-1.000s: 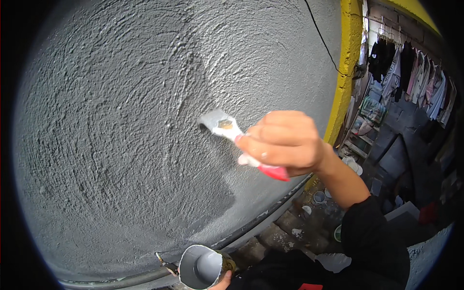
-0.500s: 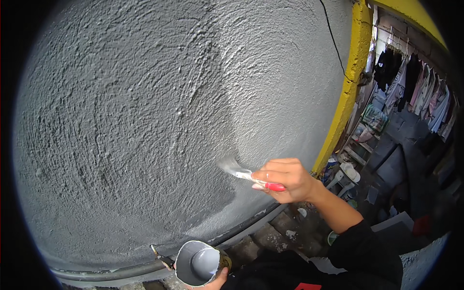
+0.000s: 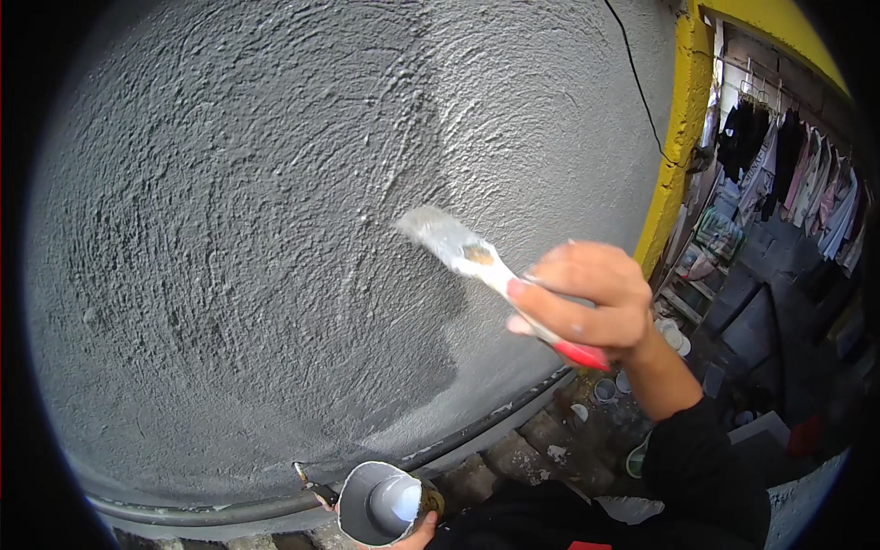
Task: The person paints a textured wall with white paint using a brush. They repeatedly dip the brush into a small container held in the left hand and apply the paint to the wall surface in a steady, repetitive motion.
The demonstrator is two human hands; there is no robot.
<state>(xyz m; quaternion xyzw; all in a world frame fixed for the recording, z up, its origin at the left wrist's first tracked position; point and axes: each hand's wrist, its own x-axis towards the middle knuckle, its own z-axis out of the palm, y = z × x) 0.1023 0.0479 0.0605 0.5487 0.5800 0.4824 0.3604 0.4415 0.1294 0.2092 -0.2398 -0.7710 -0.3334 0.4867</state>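
Note:
My right hand (image 3: 596, 298) is closed round a paintbrush (image 3: 500, 275) with a pale handle and a red end. Its paint-coated bristles point up and left in front of a rough grey wall (image 3: 229, 229); whether they touch it I cannot tell. Low in the view, my left hand (image 3: 420, 536) grips a paint can (image 3: 367, 500) holding light grey-white paint; only a thumb and part of the hand show. Just left of the can sticks out a thin, dark item with a pale tip (image 3: 312, 481), its kind unclear.
A dark pipe (image 3: 211, 516) runs along the wall's foot. A black cable (image 3: 637, 82) hangs down the wall beside a yellow post (image 3: 683, 119). Beyond it, clothes (image 3: 807, 165) hang on a rail, and buckets (image 3: 607, 390) stand on the cluttered floor.
My right hand has drawn the brush up and away from the lower wall, nearer to me, and the bristles now sit higher. My left hand and the can have barely moved.

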